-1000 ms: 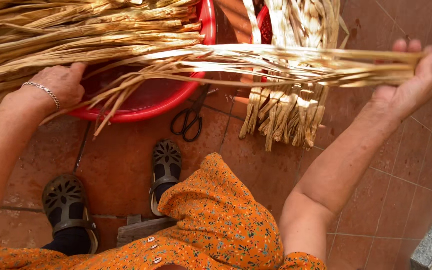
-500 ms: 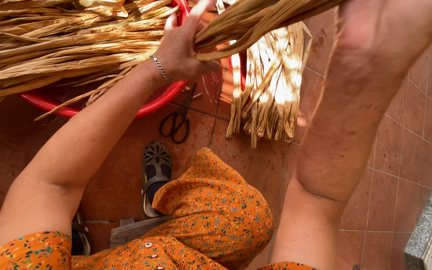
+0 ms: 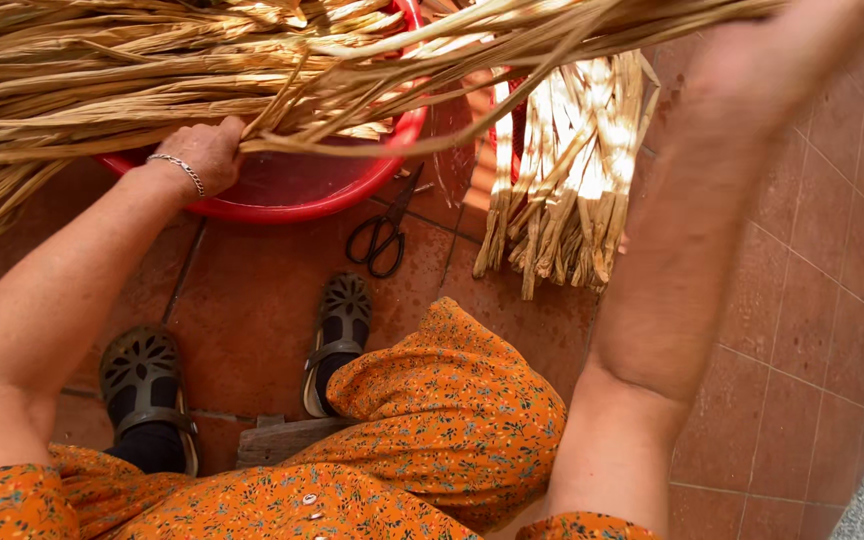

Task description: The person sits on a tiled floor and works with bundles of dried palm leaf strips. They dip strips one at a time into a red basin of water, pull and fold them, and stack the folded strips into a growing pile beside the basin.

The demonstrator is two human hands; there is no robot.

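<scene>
My left hand (image 3: 207, 155), with a silver bracelet at the wrist, is closed around the lower end of a long bunch of dry straw-coloured strips (image 3: 472, 50). That bunch slants up to the right across the top of the view. My right forearm rises at the right, blurred, and my right hand (image 3: 752, 70) meets the same bunch near the top right corner; its fingers are hard to make out. Under the bunch sits a red plastic basin (image 3: 302, 190) on the tiled floor.
A big pile of dry strips (image 3: 72, 80) covers the upper left. Another bundle (image 3: 562, 190) lies beside the basin, ends toward me. Black-handled scissors (image 3: 382, 235) lie on the terracotta tiles. My dark sandals (image 3: 337, 330) and orange flowered dress (image 3: 432, 430) fill the bottom.
My left hand has dropped back to the left onto the basin's edge, still gripping the bunch. My right arm has lifted higher, tilting the bunch up to the right.
</scene>
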